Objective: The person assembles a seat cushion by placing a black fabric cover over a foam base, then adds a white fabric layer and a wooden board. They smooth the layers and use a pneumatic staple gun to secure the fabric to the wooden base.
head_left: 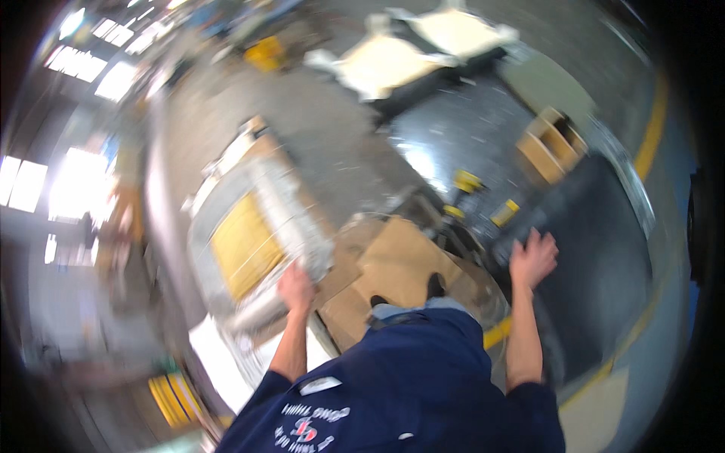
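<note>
Head view, nearest first: the person's navy shirt, behind and between the hands, bears white lettering around a red-and-white emblem, seen upside down. The left hand is blurred, so I cannot tell whether it grips anything; just ahead and to its left lies a plastic-wrapped bundle with a yellow panel. The right hand has its fingers spread apart over the left edge of a black panel; contact is unclear. Brown cardboard lies between the hands. Ahead of the right hand, a yellow-and-black tool lies on a dark tabletop, any markings too blurred to read. Beyond are a wooden box and, farther, cream pieces.
</note>
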Tool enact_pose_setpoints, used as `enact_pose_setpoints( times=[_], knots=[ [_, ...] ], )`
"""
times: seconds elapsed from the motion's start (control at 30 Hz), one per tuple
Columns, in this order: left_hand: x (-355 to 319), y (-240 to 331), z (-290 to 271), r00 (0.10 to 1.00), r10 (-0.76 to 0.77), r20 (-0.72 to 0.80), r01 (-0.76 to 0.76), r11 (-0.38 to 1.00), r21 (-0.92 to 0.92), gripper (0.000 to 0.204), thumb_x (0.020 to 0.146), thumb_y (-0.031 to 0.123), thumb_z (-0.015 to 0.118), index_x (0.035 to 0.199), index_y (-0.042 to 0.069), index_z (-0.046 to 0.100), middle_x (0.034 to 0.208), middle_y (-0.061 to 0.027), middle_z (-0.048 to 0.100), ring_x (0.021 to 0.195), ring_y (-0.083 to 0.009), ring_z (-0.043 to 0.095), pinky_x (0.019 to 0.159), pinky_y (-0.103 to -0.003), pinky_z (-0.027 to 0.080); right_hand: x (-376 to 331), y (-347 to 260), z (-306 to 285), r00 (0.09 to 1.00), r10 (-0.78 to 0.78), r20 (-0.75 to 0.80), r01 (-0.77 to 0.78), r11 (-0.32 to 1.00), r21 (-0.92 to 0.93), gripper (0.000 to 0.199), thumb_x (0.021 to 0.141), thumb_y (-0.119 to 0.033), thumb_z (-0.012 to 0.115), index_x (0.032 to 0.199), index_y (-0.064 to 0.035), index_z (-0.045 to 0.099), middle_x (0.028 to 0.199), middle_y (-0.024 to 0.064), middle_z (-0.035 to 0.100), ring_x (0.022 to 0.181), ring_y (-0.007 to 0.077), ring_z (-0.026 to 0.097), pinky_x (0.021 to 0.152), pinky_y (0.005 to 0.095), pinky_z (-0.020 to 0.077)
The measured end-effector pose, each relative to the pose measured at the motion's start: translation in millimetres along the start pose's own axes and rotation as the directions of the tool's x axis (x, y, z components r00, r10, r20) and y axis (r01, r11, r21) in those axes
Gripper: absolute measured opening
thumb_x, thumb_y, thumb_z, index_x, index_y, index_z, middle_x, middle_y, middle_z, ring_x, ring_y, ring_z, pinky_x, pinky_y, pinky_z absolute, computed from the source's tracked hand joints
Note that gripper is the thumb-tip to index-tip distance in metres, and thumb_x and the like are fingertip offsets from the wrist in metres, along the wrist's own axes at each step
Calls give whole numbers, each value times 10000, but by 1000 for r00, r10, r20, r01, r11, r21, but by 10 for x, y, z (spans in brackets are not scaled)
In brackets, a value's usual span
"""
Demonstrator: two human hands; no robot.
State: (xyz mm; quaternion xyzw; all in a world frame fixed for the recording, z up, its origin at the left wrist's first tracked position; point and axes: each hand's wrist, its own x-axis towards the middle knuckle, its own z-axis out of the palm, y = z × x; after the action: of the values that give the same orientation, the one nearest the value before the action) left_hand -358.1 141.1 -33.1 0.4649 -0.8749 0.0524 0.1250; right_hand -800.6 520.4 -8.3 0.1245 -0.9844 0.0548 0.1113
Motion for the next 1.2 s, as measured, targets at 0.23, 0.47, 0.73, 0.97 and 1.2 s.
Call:
enact_pose_setpoints(
  times=[0.23, 0.47, 0.73, 0.97, 1.2],
  knots=[
    [121, 275, -292, 975, -224, 11, 223, 966, -132, 365, 972, 310, 497, 1255, 119, 628, 1178, -85, 675, 1121, -268, 601, 1030, -471, 351, -137, 310, 791, 984, 106, 143, -93, 991, -94, 534, 1036, -480, 421, 1519, -252, 432, 1606, 179, 305, 1461, 435, 295, 1137, 637, 259],
    [100, 345, -281, 964, -265, -10, 262, 958, -115, 366, 968, 320, 497, 1251, 132, 631, 1184, -73, 671, 1129, -260, 593, 1023, -476, 348, -74, 488, 981, 970, 156, 188, -159, 987, 4, 495, 1049, -456, 374, 1504, -279, 458, 1638, 121, 264, 1488, 414, 245, 1163, 639, 196],
    [182, 403, -143, 932, -346, -110, 321, 927, -195, 359, 909, 335, 549, 1180, 126, 656, 1154, -65, 684, 1106, -245, 608, 1020, -512, 339, 89, 455, 720, 934, 109, 341, -189, 959, 210, 412, 1052, -361, 408, 1416, -233, 551, 1548, 89, 405, 1421, 433, 315, 1103, 650, 247],
    [292, 498, -204, 936, -314, -162, 264, 926, -269, 458, 862, 357, 620, 1246, 108, 605, 1163, -80, 676, 1128, -252, 599, 1033, -478, 342, 134, 661, 615, 1000, -12, 17, 4, 913, 409, 326, 1013, -256, 512, 1202, -86, 717, 1179, 167, 707, 1070, 382, 661, 909, 432, 515],
    [311, 124, -142, 946, -265, -187, 90, 767, -635, 346, 884, 296, 635, 1142, 73, 692, 1114, -124, 713, 994, -299, 668, 904, -426, 494, 341, 691, 134, 998, -2, -62, 23, 939, 344, 329, 1027, -228, 503, 1203, -36, 703, 1172, 185, 706, 1052, 392, 665, 893, 427, 517]
  ],
)
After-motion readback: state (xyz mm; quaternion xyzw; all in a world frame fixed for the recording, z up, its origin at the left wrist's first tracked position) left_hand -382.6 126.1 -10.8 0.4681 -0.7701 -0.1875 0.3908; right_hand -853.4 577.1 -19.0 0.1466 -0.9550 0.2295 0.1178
